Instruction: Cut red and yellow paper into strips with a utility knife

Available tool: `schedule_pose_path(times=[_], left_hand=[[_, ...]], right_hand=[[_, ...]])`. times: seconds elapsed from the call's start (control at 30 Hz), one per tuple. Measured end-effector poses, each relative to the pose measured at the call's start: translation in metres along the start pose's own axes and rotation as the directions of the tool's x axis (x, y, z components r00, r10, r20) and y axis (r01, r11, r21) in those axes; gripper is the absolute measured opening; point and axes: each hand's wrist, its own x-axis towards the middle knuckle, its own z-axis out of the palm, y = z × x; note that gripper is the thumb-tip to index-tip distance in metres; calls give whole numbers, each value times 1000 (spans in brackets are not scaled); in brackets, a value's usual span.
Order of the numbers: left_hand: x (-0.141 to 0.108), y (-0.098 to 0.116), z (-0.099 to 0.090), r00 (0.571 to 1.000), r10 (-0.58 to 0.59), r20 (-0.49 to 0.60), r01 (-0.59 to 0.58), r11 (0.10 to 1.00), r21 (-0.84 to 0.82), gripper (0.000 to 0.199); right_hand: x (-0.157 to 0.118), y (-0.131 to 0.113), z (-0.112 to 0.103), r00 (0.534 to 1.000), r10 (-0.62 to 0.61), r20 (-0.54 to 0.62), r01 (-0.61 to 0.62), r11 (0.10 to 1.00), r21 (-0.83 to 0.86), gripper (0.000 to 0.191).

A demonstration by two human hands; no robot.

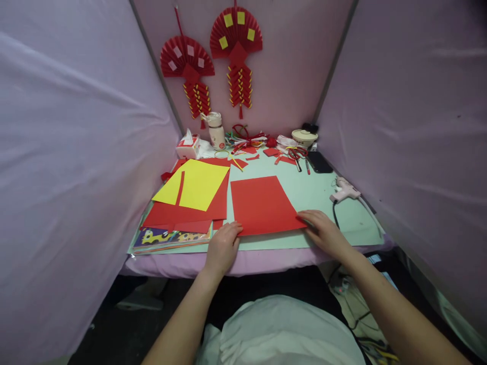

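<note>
A sheet of red paper [264, 205] lies at the front of the table, its near edge slightly raised. My left hand [225, 242] pinches its near left corner. At the near right corner, my right hand [318, 227] grips the same sheet between thumb and fingers. Left of it, a yellow sheet [198, 182] rests on more red paper [160, 215], with a narrow red strip [181, 187] across the yellow. Beneath that pile is a colourful printed book or pad [152, 238], partly covered.
Along the back stand a tissue box [188, 147], a bottle [216, 133], scissors [299, 153] and a lidded bowl [304, 136]. A phone [320, 162] and a corded glue gun [344, 189] lie at the right. Two red fan decorations [236, 33] hang behind. Fabric walls close both sides.
</note>
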Motion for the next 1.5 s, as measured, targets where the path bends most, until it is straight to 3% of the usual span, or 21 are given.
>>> schedule_pose_path(times=[0.17, 0.27, 0.43, 0.57, 0.8, 1.0, 1.23, 1.4, 1.5], left_hand=[[2, 1, 0, 1000, -11, -28, 10, 999, -48, 27], [5, 4, -2, 996, -73, -47, 69, 993, -93, 23], [14, 9, -1, 984, -158, -77, 153, 986, -68, 33], [24, 11, 0, 986, -155, -59, 151, 987, -61, 15], [37, 23, -5, 914, -402, -56, 397, 914, -83, 11], [39, 25, -10, 897, -442, -19, 440, 896, -62, 9], [50, 24, -15, 864, -502, 37, 503, 859, -98, 13], [57, 23, -16, 858, -509, 69, 513, 853, -99, 24], [57, 23, -16, 854, -515, 75, 520, 849, -90, 27]], right_hand=[[10, 4, 14, 997, 73, -27, -72, 997, 36, 40], [16, 8, 16, 991, 133, -27, -131, 989, 66, 28], [23, 13, 17, 976, 215, -25, -210, 968, 138, 20], [25, 11, 17, 965, 262, -34, -252, 952, 171, 19], [30, 10, 18, 925, 378, -27, -370, 917, 150, 23], [33, 10, 15, 902, 431, 25, -421, 868, 263, 28], [38, 4, 10, 846, 532, 45, -531, 831, 167, 34], [42, 1, 8, 818, 567, 90, -570, 783, 248, 40], [44, -1, 11, 777, 626, 66, -629, 771, 101, 40]])
